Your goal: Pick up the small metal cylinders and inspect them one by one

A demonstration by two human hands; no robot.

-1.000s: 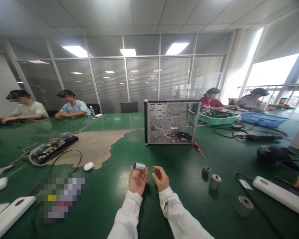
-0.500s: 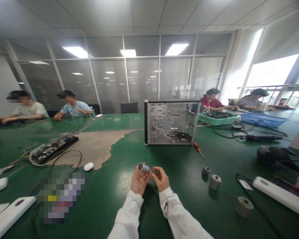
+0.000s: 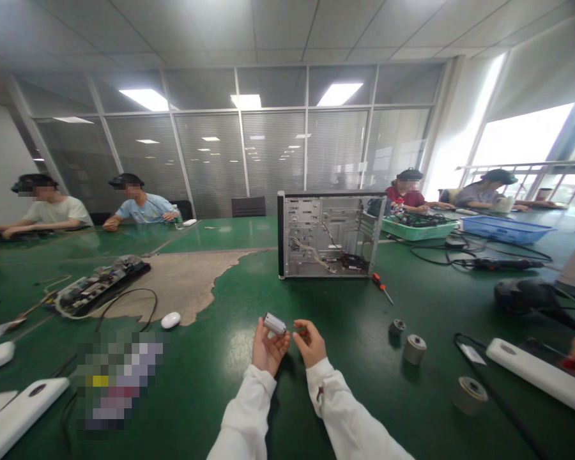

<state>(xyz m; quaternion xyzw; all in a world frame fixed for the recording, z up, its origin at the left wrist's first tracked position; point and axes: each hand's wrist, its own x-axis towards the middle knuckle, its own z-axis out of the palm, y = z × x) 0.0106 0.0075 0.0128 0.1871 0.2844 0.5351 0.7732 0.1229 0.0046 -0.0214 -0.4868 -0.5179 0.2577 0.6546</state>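
Observation:
A small silver metal cylinder [image 3: 274, 324] lies tilted across the fingers of my left hand [image 3: 269, 350], which is palm up and holds it. My right hand [image 3: 310, 341] is just to the right, its thumb and fingers curved and apart, not touching the cylinder. Beyond both hands stands an open metal computer case [image 3: 330, 236] with cables inside. Right of my hands, a small dark grey cylinder [image 3: 397, 328], a larger grey one [image 3: 414, 350] and another [image 3: 470, 395] stand on the green table [image 3: 335, 306].
An orange screwdriver [image 3: 382, 289] lies by the case. A green basket [image 3: 419, 230], a blue basket [image 3: 505, 231] and cables are at right. White power strips [image 3: 541, 377] lie on both sides. Left are a circuit assembly [image 3: 103, 285] and a white mouse [image 3: 171, 320]. Other people sit around the table.
The silver cylinder has turned in my left hand, so its side now faces up more. My right fingers have come slightly away from it.

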